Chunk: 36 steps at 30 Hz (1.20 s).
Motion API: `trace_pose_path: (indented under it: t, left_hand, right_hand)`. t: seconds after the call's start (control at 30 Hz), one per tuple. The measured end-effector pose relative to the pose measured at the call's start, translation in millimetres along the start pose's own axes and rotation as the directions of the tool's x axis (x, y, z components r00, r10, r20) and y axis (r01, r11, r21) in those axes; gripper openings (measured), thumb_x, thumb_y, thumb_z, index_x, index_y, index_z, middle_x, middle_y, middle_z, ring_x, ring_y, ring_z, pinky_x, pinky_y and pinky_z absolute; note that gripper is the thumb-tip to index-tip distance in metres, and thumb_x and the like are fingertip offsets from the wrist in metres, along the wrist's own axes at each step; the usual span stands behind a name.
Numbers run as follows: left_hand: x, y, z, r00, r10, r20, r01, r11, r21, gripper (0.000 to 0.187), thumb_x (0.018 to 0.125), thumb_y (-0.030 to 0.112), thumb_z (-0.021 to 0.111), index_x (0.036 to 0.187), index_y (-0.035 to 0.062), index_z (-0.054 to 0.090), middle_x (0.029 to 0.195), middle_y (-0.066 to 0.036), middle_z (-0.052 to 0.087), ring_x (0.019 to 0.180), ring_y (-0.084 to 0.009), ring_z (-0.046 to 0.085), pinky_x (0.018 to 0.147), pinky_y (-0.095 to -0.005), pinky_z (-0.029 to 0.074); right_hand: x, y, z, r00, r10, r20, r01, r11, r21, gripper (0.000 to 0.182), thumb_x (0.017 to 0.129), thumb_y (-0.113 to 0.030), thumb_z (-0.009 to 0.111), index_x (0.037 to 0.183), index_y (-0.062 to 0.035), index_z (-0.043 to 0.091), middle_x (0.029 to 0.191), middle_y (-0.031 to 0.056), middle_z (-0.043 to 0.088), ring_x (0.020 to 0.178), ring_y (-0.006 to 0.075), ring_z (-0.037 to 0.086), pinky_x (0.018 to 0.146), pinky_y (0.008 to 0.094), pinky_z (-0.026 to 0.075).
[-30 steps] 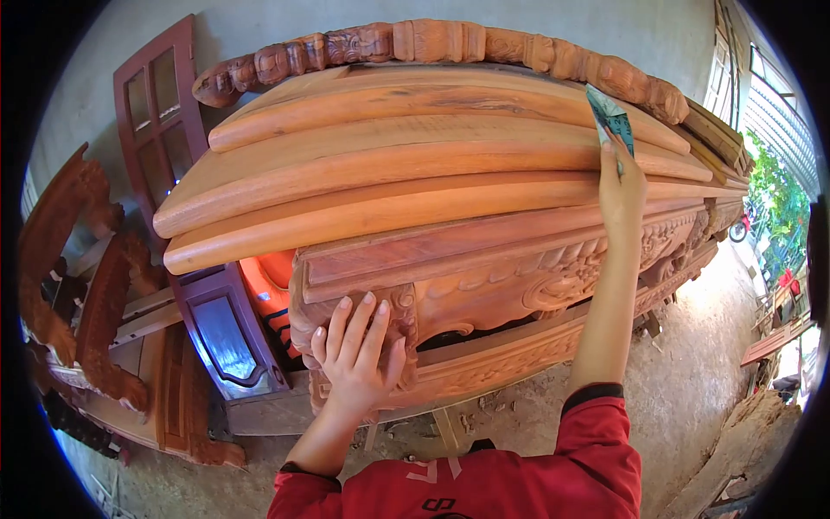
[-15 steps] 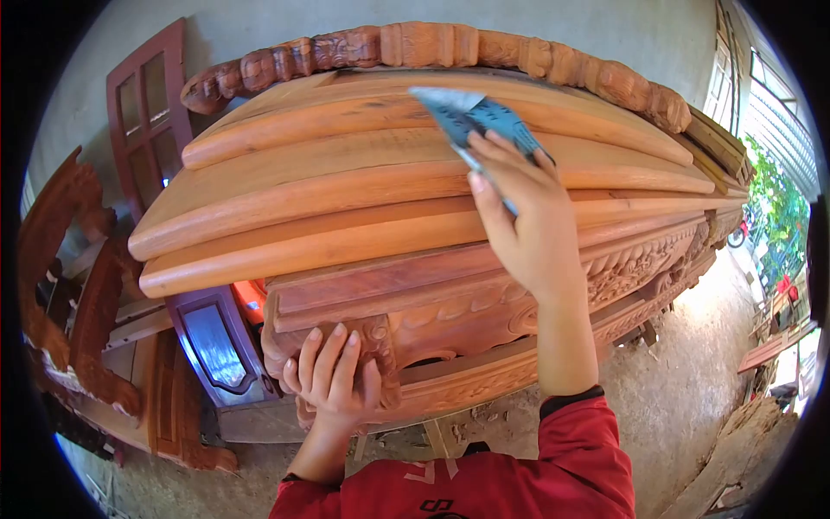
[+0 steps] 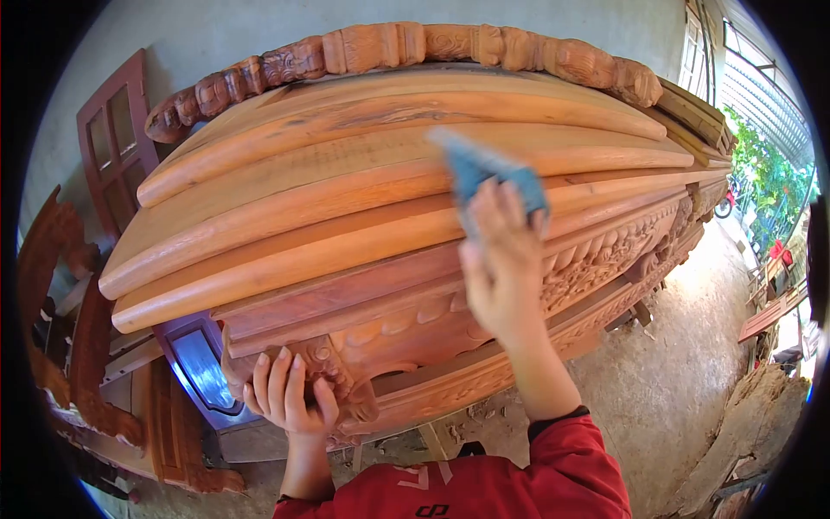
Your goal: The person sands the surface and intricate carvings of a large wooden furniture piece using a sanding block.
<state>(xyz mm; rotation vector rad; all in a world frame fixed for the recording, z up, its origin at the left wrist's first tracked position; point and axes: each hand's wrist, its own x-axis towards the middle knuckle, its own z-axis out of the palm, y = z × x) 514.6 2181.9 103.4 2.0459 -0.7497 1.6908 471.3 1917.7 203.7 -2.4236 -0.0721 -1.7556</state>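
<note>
Stacked wooden boards with rounded edges [image 3: 285, 203] lie across a carved wooden piece [image 3: 415, 320]. My right hand [image 3: 506, 259] holds a folded blue sheet [image 3: 493, 173], blurred by motion, over the edges of the boards right of centre. Its fingers are pressed on the sheet, and the far corner of the sheet points up and left. At the lower left, my left hand [image 3: 290, 398] rests on the carved corner of the lower piece, fingers apart and nothing held in it.
Turned, carved posts [image 3: 372, 49] lie behind the boards. A brown window frame [image 3: 117, 143] leans on the wall at left, above carved furniture parts [image 3: 95, 355]. A blue-panelled door [image 3: 203, 368] stands below the boards. Rough wood [image 3: 743, 424] lies on the right floor.
My right hand and the blue sheet have moved down and slightly left across the boards. The view has shifted, and the left hand still rests on the carved corner.
</note>
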Motion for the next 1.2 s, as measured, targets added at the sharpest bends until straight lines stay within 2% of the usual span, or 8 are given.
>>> trace_pose_path:
  t: [0.27, 0.4, 0.47, 0.6, 0.83, 0.97, 1.03, 1.2]
  left_hand:
    - [3.0, 3.0, -1.7, 0.999, 0.045, 0.021, -0.045, 0.999, 0.022, 0.032, 0.084, 0.019, 0.051, 0.107, -0.0025, 0.057, 0.112, -0.017, 0.058, 0.109, -0.0374, 0.051, 0.099, -0.0487, 0.027]
    - [1.2, 2.5, 1.5, 1.000, 0.029, -0.007, -0.029, 0.998, 0.052, 0.031, 0.083, 0.022, 0.051, 0.103, -0.0008, 0.059, 0.109, -0.015, 0.060, 0.109, -0.0345, 0.052, 0.101, -0.0445, 0.024]
    - [1.2, 3.4, 2.9, 0.999, 0.032, -0.024, -0.031, 0.998, 0.059, 0.030, 0.084, 0.021, 0.050, 0.102, -0.0010, 0.059, 0.110, -0.015, 0.060, 0.108, -0.0348, 0.053, 0.101, -0.0444, 0.024]
    - [4.9, 6.5, 3.7, 0.997, 0.066, -0.045, -0.064, 0.997, 0.032, 0.028, 0.085, 0.018, 0.050, 0.103, -0.0017, 0.059, 0.110, -0.015, 0.060, 0.107, -0.0352, 0.053, 0.098, -0.0455, 0.028]
    - [5.4, 7.1, 4.1, 0.994, 0.089, -0.058, -0.083, 0.991, 0.103, 0.030, 0.086, 0.015, 0.049, 0.108, -0.0029, 0.058, 0.111, -0.016, 0.059, 0.106, -0.0348, 0.052, 0.093, -0.0482, 0.034]
    - [3.3, 3.4, 5.0, 0.993, 0.110, -0.044, -0.106, 0.990, 0.089, 0.029, 0.088, 0.015, 0.047, 0.110, -0.0028, 0.055, 0.113, -0.016, 0.057, 0.110, -0.0343, 0.050, 0.098, -0.0484, 0.031]
    - [4.5, 4.9, 3.5, 0.993, 0.113, -0.036, -0.109, 0.988, 0.106, 0.029, 0.089, 0.014, 0.047, 0.111, -0.0030, 0.055, 0.114, -0.017, 0.057, 0.111, -0.0343, 0.050, 0.098, -0.0486, 0.031]
    - [1.9, 0.6, 5.3, 0.992, 0.123, -0.020, -0.121, 0.988, 0.091, 0.031, 0.089, 0.015, 0.047, 0.114, -0.0029, 0.053, 0.116, -0.017, 0.055, 0.112, -0.0350, 0.048, 0.099, -0.0503, 0.029]
  right_hand:
    - [-0.1, 110.4, -29.6, 0.931, 0.274, -0.243, -0.280, 0.960, 0.011, 0.036, 0.089, -0.017, 0.047, 0.123, -0.0047, 0.051, 0.128, 0.0157, 0.048, 0.122, 0.0315, 0.042, 0.102, 0.0433, 0.027]
    - [-0.9, 98.9, -49.5, 0.599, 0.795, -0.096, -0.732, 0.592, 0.337, 0.040, 0.094, -0.023, 0.039, 0.130, -0.0063, 0.043, 0.128, 0.0179, 0.047, 0.124, 0.0338, 0.039, 0.104, 0.0409, 0.025]
    - [-29.1, 86.4, -15.5, 0.845, 0.429, -0.319, -0.438, 0.898, 0.047, 0.042, 0.091, -0.024, 0.046, 0.129, -0.0080, 0.045, 0.125, 0.0152, 0.051, 0.121, 0.0323, 0.043, 0.104, 0.0434, 0.023]
    - [-60.2, 77.4, -11.1, 0.992, 0.099, -0.084, -0.104, 0.993, -0.051, 0.039, 0.082, -0.020, 0.057, 0.120, -0.0099, 0.054, 0.122, 0.0094, 0.054, 0.117, 0.0317, 0.046, 0.104, 0.0484, 0.021]
    - [-66.8, 155.8, -38.5, 0.772, 0.547, -0.324, -0.558, 0.827, 0.068, 0.036, 0.090, -0.023, 0.045, 0.121, -0.0072, 0.053, 0.132, 0.0148, 0.044, 0.127, 0.0324, 0.035, 0.103, 0.0491, 0.021]
    - [-93.0, 131.2, -39.4, 0.840, 0.499, -0.214, -0.522, 0.850, -0.067, 0.037, 0.089, -0.020, 0.046, 0.123, -0.0071, 0.051, 0.135, 0.0148, 0.041, 0.127, 0.0346, 0.035, 0.103, 0.0487, 0.021]
    - [-110.3, 130.4, -40.6, 0.976, 0.219, -0.021, -0.220, 0.972, -0.085, 0.038, 0.088, -0.017, 0.047, 0.125, -0.0065, 0.049, 0.136, 0.0152, 0.039, 0.127, 0.0375, 0.033, 0.103, 0.0500, 0.022]
    - [-121.0, 188.5, -43.4, 0.831, 0.489, -0.266, -0.456, 0.872, 0.178, 0.040, 0.086, -0.016, 0.053, 0.125, -0.0079, 0.049, 0.135, 0.0161, 0.041, 0.129, 0.0348, 0.031, 0.106, 0.0486, 0.019]
